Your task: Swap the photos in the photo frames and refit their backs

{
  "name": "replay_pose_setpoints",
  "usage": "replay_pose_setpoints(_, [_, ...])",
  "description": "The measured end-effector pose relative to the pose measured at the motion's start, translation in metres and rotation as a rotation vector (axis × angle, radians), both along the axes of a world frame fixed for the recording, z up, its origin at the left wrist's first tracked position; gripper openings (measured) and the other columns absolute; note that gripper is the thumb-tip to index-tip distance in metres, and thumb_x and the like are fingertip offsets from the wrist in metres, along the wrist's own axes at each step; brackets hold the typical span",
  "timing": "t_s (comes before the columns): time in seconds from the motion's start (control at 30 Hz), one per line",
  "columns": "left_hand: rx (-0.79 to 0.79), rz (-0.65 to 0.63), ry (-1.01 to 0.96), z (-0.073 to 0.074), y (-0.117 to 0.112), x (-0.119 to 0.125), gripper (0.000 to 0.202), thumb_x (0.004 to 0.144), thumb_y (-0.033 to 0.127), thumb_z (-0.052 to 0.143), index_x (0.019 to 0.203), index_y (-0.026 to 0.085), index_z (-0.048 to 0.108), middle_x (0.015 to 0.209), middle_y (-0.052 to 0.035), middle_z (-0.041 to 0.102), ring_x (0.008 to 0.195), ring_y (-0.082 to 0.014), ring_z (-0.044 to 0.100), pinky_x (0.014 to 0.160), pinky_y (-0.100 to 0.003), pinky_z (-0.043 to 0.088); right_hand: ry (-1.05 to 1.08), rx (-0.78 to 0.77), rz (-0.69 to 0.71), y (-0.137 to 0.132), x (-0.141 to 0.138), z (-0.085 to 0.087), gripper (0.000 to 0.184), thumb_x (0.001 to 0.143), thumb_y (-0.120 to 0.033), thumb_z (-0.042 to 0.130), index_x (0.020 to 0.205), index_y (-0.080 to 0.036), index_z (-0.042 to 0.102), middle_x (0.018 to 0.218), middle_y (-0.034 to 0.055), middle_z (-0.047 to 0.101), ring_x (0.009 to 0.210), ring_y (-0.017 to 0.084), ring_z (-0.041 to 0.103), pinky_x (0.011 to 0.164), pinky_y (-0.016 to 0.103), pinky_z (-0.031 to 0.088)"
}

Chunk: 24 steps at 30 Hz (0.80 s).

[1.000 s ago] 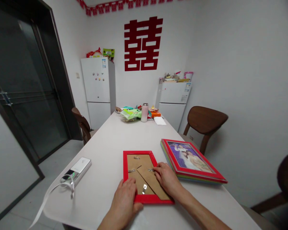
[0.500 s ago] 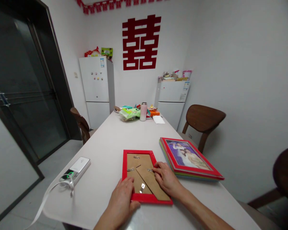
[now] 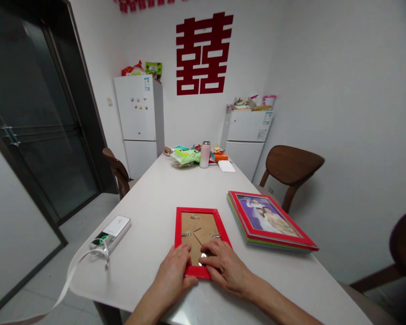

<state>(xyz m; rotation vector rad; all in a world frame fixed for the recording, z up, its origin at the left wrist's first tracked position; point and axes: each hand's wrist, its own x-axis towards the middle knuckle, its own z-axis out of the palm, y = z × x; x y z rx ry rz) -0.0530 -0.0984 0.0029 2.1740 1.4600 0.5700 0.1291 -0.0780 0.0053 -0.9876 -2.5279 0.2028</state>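
A red picture frame (image 3: 178, 228) lies face down on the white table, its brown backing board (image 3: 205, 222) upward. Metal clips are at the top, left, right and bottom of the backing. My left hand (image 3: 172, 271) holds the frame's lower left corner, with fingers over the edge and thumb at the near side. Bent fingers of my right hand (image 3: 226, 268) press at the bottom metal clip (image 3: 203, 257), the thumb by the lower rim. That hand covers most of the stand flap and the lower right corner.
Right of the frame is a stack of colored picture frames (image 3: 274, 219), a photo in the top one. A power bank (image 3: 111, 232) with a white strap lies at left. Farther back stand a pink bottle (image 3: 205, 155) and green packaging (image 3: 186, 157). Chairs flank the table (image 3: 155, 194).
My right hand has moved from the right-side clip down to the bottom clip. My left hand keeps its hold on the lower left corner. The view has shifted slightly.
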Motion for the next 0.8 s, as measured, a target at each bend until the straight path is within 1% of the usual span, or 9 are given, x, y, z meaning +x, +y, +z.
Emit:
replay_pose_setpoints(0.1, [0.003,-0.013,0.013,-0.002,0.001,-0.001,0.048,0.061,0.020,0.061,0.108,0.015,0.050,0.123,-0.0120,0.045,0.115,-0.0226,0.038,0.099,-0.040,0.024,-0.032,-0.014,0.023,-0.002,0.001,0.005,0.025,0.069,-0.014,0.044,0.087,-0.023,0.059,0.092,0.0039,0.052,0.088,0.018,0.042,0.080,0.036,0.033])
replay_pose_setpoints(0.17, [0.010,-0.014,0.011,-0.002,0.002,-0.002,0.051,0.061,0.021,0.061,0.110,0.014,0.048,0.122,-0.0125,0.046,0.115,-0.0228,0.038,0.099,-0.040,0.024,-0.059,-0.019,0.033,-0.003,0.001,0.009,0.022,0.069,-0.018,0.046,0.086,-0.022,0.058,0.092,0.0039,0.051,0.088,0.019,0.041,0.081,0.036,0.032])
replay_pose_setpoints(0.23, [0.015,-0.013,0.004,-0.003,0.003,-0.003,0.053,0.061,0.022,0.061,0.111,0.015,0.046,0.123,-0.0114,0.046,0.115,-0.0225,0.038,0.099,-0.040,0.025,-0.087,-0.022,0.048,-0.004,0.000,0.011,0.021,0.067,-0.024,0.049,0.086,-0.022,0.057,0.093,0.0039,0.051,0.089,0.019,0.039,0.082,0.036,0.031])
replay_pose_setpoints(0.4, [-0.022,0.001,0.014,-0.001,0.002,-0.004,0.058,0.060,0.022,0.060,0.115,0.015,0.043,0.124,-0.0112,0.044,0.116,-0.0213,0.037,0.099,-0.038,0.024,-0.127,-0.003,0.044,-0.002,0.001,0.005,0.028,0.063,-0.027,0.055,0.090,-0.023,0.057,0.093,0.0037,0.051,0.090,0.020,0.039,0.084,0.037,0.029])
replay_pose_setpoints(0.5, [-0.014,0.000,-0.001,0.000,0.001,-0.005,0.054,0.061,0.021,0.060,0.112,0.016,0.046,0.124,-0.0110,0.045,0.116,-0.0210,0.037,0.099,-0.037,0.024,-0.151,0.010,0.039,-0.003,0.001,0.002,0.027,0.064,-0.028,0.054,0.091,-0.023,0.056,0.093,0.0039,0.051,0.089,0.020,0.039,0.083,0.037,0.029])
replay_pose_setpoints(0.63, [0.010,-0.013,-0.026,0.000,0.003,-0.008,0.046,0.061,0.022,0.060,0.105,0.017,0.051,0.121,-0.0088,0.048,0.115,-0.0203,0.038,0.098,-0.036,0.025,-0.153,0.020,0.040,-0.005,-0.003,0.001,0.028,0.069,-0.027,0.050,0.096,-0.025,0.055,0.094,0.0037,0.051,0.088,0.020,0.039,0.081,0.036,0.030])
replay_pose_setpoints(0.7, [0.008,-0.023,-0.031,0.000,0.004,-0.010,0.049,0.061,0.022,0.061,0.107,0.016,0.049,0.120,-0.0089,0.049,0.114,-0.0201,0.039,0.098,-0.035,0.026,-0.138,0.023,0.034,-0.005,-0.005,0.000,0.025,0.069,-0.028,0.050,0.094,-0.025,0.056,0.094,0.0036,0.051,0.088,0.020,0.040,0.080,0.036,0.030])
replay_pose_setpoints(0.8, [0.003,-0.027,-0.036,0.001,0.005,-0.012,0.054,0.060,0.022,0.062,0.111,0.014,0.047,0.121,-0.0106,0.047,0.114,-0.0206,0.039,0.097,-0.033,0.027,-0.099,0.018,0.025,-0.003,-0.006,-0.002,0.022,0.066,-0.028,0.053,0.088,-0.025,0.058,0.093,0.0036,0.051,0.089,0.020,0.040,0.082,0.037,0.030])
